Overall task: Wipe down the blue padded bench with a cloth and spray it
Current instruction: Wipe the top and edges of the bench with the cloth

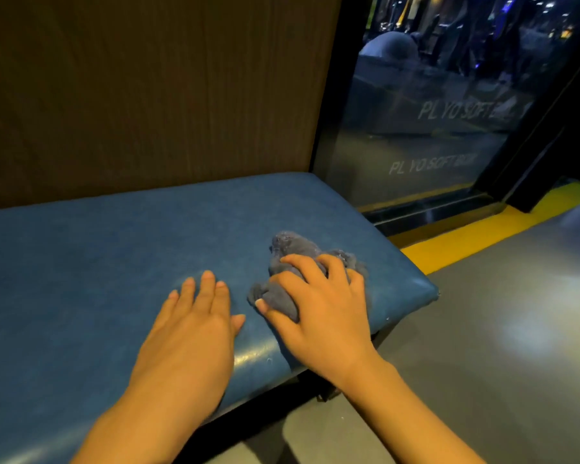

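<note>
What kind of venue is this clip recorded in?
Probably an indoor play or amusement venue: a blue padded bench against a wood-look wall panel, and a glass partition lettered "SOFT".

Dim, warm indoor light. Soft glare on bench (81, 279) front edge between hands. Bright diffuse reflection on floor (516, 329) right of right hand (318, 306). Glass panel (432, 112) beyond hands murky, lettering blurred. Wide-angle bending at edges.
</note>
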Tool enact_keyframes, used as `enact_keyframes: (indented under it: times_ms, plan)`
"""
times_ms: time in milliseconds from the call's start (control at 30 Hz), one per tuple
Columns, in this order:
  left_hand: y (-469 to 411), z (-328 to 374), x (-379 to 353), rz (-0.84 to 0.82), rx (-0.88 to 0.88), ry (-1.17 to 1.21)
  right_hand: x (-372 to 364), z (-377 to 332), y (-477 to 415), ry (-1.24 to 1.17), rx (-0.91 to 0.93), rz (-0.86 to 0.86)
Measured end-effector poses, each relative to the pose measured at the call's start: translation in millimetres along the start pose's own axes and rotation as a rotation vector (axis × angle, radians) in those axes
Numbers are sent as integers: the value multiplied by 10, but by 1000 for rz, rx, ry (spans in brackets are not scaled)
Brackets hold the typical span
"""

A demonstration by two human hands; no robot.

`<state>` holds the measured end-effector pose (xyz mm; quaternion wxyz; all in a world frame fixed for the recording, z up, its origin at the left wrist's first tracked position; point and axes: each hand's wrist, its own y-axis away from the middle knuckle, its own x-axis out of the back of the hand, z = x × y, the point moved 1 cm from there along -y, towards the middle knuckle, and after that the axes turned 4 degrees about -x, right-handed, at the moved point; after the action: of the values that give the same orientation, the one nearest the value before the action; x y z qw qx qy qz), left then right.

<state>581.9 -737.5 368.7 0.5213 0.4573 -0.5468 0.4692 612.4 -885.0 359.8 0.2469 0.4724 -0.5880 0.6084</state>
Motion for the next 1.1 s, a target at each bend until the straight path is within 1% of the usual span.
enact_keyframes:
  times_ms: [33, 100, 167, 233, 333, 400, 467, 567, 600, 700, 800, 833, 867, 933, 967, 1000, 1067, 1100]
  plan:
    - [1, -8, 29, -61, 24, 66, -3, -8, 58, -20, 18, 12]
    - [0, -17, 31, -60, 39, 118, -10, 7, 148, -54, 33, 52]
    - [28, -27, 34, -72, 34, 108, -27, 27, 215, -60, 25, 88]
    - [35, -14, 53, -95, 37, 97, -62, 40, 273, -70, -16, 117]
    - [24, 4, 18, -112, 74, 119, -110, 24, 385, -63, -138, 138]
    - [55, 9, -15, -57, 99, 161, -128, -19, 441, -87, -257, 166]
    - [188, -4, -56, 103, 108, 160, -125, -112, 473, -120, -362, 199]
    - [578, -180, -135, 210, 145, 179, -104, -272, 494, -249, -532, 221]
    - [724, -275, -194, 230, 185, 177, -102, -302, 493, -288, -569, 246]
    - [1127, -661, -308, 409, 324, 117, -210, -207, 464, -382, -629, 362]
    - [1527, -1075, -310, 515, 493, 113, -536, 72, 442, -401, -732, 330]
    - [1664, -1201, -319, 582, 563, 106, -862, 312, 509, -424, -785, 343]
    - [1797, -1328, -315, 633, 671, 129, -1098, 443, 615, -443, -780, 344]
    - [2049, -1632, -331, 709, 915, 242, -1194, 493, 707, -452, -809, 365]
    - [2177, -1797, -355, 730, 1035, 336, -1128, 364, 732, -447, -792, 390]
    - [2289, -1949, -392, 741, 1136, 431, -938, 83, 715, -450, -795, 371]
    - [2449, -2215, -492, 797, 1251, 606, -443, -573, 607, -541, -784, 387]
    - [2490, -2325, -568, 837, 1268, 680, -287, -848, 622, -570, -798, 417]
